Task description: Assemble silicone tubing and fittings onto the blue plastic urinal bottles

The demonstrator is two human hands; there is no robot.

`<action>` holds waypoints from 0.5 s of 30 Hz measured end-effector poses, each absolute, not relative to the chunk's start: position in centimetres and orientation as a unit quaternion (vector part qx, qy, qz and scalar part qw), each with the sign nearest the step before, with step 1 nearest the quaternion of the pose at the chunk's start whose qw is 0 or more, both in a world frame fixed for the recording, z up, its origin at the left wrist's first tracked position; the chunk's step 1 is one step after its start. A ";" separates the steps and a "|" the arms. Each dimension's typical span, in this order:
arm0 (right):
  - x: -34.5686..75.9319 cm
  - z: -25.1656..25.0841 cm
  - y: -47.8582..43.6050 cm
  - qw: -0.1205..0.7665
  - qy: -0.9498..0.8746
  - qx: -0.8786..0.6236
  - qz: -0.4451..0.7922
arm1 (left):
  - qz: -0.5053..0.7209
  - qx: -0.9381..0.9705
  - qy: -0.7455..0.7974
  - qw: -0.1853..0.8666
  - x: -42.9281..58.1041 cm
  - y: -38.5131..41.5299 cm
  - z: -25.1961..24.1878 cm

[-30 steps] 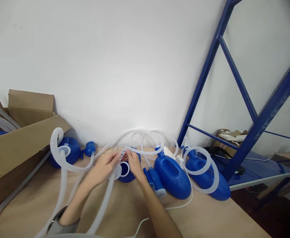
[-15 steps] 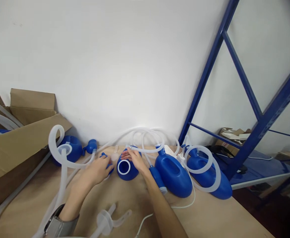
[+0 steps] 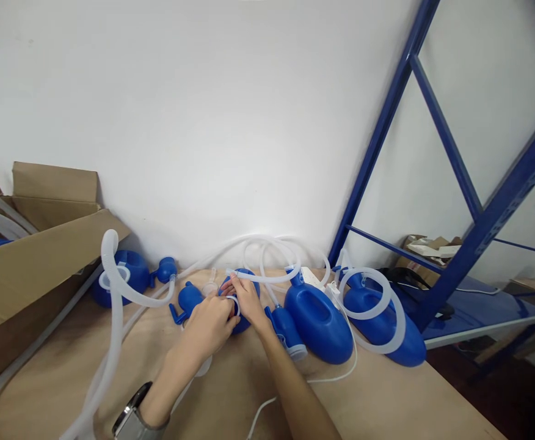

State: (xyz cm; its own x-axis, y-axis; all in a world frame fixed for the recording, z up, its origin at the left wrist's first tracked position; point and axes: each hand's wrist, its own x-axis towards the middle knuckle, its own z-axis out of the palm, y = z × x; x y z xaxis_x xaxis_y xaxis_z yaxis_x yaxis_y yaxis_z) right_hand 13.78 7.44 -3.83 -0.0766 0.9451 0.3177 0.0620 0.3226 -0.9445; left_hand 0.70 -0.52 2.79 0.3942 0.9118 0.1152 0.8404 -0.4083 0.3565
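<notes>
My left hand point(image 3: 210, 327) and my right hand point(image 3: 247, 299) meet over a round blue container point(image 3: 242, 287) with a white-ringed opening at the middle of the bench. The left hand's fingers curl over the container's front and cover the ring. My right hand pinches a thin clear tube point(image 3: 267, 279) at the container's top. A small blue bulb piece point(image 3: 185, 299) lies just left of my left hand. A watch sits on my left wrist.
Two large blue jugs point(image 3: 320, 327) point(image 3: 382, 333) with looped clear hoses stand to the right. Another blue container point(image 3: 125, 278) with a corrugated hose point(image 3: 114, 305) lies to the left, beside an open cardboard box point(image 3: 24, 269). A blue steel rack point(image 3: 469, 226) rises at the right.
My left hand left the small blue bulb piece and moved right onto the round container's opening. The right hand stayed at the thin tube. The wide hose end near the bottom edge has gone from view.
</notes>
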 end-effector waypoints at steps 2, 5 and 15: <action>13.7 -3.7 7.3 0.543 -0.605 -0.414 0.410 | 0.142 0.814 0.551 0.120 1.2 -0.9 2.8; 13.6 -3.5 7.1 0.550 -0.597 -0.414 0.412 | 0.140 0.804 0.566 0.117 1.8 -1.3 2.5; 13.7 -3.9 7.2 0.565 -0.579 -0.408 0.423 | 0.141 0.808 0.555 0.139 2.0 -1.3 3.3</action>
